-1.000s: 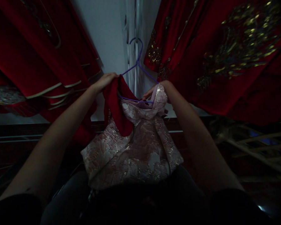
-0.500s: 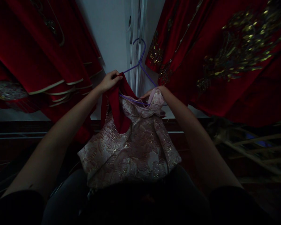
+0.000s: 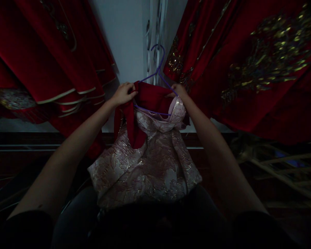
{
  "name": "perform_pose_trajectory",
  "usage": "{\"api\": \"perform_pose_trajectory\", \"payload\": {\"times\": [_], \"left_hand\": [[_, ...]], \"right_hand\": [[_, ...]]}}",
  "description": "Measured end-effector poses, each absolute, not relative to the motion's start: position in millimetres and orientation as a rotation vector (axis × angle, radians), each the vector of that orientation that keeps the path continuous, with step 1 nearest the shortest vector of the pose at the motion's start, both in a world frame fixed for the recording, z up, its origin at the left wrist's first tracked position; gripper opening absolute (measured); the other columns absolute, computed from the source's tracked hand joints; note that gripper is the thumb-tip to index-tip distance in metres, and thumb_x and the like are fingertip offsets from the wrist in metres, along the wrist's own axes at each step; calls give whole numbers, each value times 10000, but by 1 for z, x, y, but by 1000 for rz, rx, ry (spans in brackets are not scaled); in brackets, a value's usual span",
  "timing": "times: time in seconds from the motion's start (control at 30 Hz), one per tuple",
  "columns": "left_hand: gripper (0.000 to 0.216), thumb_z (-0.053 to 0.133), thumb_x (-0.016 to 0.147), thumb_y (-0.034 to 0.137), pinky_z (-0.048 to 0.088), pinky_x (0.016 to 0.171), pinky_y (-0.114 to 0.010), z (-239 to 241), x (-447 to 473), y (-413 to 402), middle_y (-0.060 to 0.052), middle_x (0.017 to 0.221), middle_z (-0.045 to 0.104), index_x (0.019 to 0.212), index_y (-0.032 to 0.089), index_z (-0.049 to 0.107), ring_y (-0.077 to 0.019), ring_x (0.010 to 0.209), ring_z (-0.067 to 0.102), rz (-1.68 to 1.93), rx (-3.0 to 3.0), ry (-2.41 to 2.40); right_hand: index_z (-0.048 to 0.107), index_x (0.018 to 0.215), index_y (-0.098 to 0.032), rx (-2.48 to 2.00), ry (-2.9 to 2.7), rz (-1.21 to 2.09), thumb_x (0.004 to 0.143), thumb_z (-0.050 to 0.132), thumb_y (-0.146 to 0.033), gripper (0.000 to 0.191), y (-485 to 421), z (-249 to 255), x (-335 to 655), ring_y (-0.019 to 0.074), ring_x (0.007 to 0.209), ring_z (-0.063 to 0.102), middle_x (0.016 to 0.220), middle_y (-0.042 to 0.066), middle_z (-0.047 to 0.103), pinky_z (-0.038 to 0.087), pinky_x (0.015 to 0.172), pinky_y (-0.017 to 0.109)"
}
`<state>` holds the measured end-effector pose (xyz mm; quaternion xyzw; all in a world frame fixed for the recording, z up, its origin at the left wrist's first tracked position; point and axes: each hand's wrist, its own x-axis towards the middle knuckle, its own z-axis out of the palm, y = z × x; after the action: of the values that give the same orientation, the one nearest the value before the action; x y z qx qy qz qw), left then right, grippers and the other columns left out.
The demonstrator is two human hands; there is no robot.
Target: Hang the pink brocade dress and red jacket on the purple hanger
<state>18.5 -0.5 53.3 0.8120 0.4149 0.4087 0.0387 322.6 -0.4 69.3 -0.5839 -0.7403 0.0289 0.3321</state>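
Red embroidered garments [image 3: 248, 65] hang close on the right and red trimmed garments [image 3: 41, 58] on the left. Between them a narrow gap shows white wall [image 3: 126, 38], partly occupied by the purple hanger [image 3: 158, 65].

No readable text, labels, brands or numbers anywhere; garments show only gold embroidery, no lettering.

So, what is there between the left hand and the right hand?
In the head view, red cloth stretches from the left hand to the right hand, over the purple hanger.
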Motion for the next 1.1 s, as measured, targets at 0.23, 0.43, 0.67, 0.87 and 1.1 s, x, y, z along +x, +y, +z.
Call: {"api": "perform_pose_trajectory", "payload": {"times": [0.23, 0.43, 0.67, 0.87, 1.1], "left_hand": [[161, 555, 791, 351, 374, 924, -358, 45, 11, -9, -65, 849, 606, 781, 190, 571, -234, 923, 562, 1233, 2615, 1346], [113, 516, 823, 296, 381, 909, -393, 36, 18, -25, -68, 866, 605, 823, 194, 565, -241, 927, 552, 1271, 2602, 1396], [103, 482, 846, 267, 391, 891, -409, 23, 34, -42, -92, 936, 596, 874, 197, 552, -260, 978, 542, 1292, 2659, 1412], [133, 439, 862, 240, 403, 882, -414, 25, 37, -53, -106, 966, 591, 916, 181, 545, -263, 991, 545, 1210, 2707, 1507], [153, 438, 867, 261, 397, 899, -438, 17, 45, -58, -113, 977, 589, 945, 185, 547, -282, 1017, 534, 1289, 2678, 1558]], "right_hand": [[570, 872, -204, -1669, -1649, -368, 810, 534, -277, 102, -17, 84, 329, 257, 826, 608, 875, 96, 674, 424, 768, 373], [540, 930, -209, -1571, -1534, -510, 827, 473, -260, 133, -45, 78, 345, 272, 859, 586, 925, 110, 655, 401, 781, 392], [520, 888, -199, -1593, -1417, -551, 723, 438, -128, 197, -67, 48, 386, 280, 921, 560, 941, 108, 581, 424, 791, 421], [453, 1056, -190, -1561, -1301, -550, 718, 424, -108, 349, -87, 52, 396, 245, 890, 544, 988, 103, 538, 428, 752, 389], [503, 946, -201, -1578, -1395, -565, 721, 458, -152, 234, -119, 33, 405, 218, 777, 547, 891, 79, 567, 417, 698, 356]]}}
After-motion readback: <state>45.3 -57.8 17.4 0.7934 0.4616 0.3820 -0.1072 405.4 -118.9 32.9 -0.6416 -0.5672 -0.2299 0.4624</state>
